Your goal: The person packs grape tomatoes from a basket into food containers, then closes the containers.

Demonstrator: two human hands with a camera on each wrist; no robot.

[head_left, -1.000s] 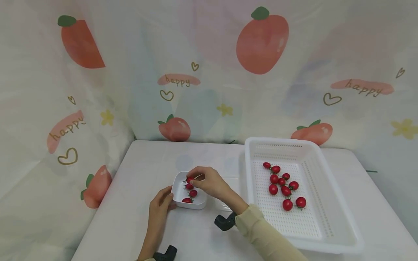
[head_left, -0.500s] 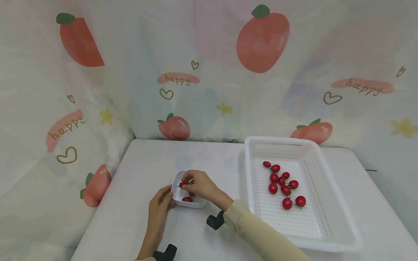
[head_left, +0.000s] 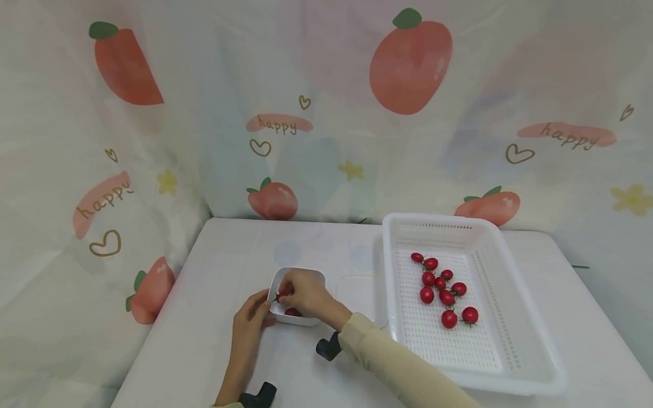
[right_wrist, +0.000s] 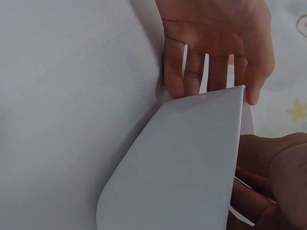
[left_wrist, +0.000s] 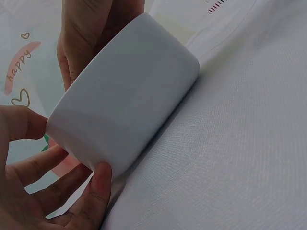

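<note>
A small white bowl [head_left: 311, 279] stands on the white table [head_left: 214, 272], left of centre. My left hand [head_left: 253, 317] holds its left corner, thumb [left_wrist: 21, 122] on one side and fingers [left_wrist: 96, 184] low on the other. My right hand [head_left: 298, 292] reaches into the bowl from above and pinches a red cherry tomato [head_left: 279, 296] at its left edge. Another tomato [head_left: 292, 312] lies in the bowl under that hand. In the right wrist view the bowl wall [right_wrist: 187, 167] fills the middle, with the left hand's fingers [right_wrist: 211, 52] behind it.
A large white perforated basket [head_left: 510, 317] stands at the right and holds several cherry tomatoes [head_left: 446, 297]. A flat clear lid [head_left: 359, 292] lies between bowl and basket. A printed curtain [head_left: 326, 113] closes off the back and left.
My right hand has moved left and lower into the bowl with the tomato pinched in it. The left hand has stayed at the bowl's corner.
</note>
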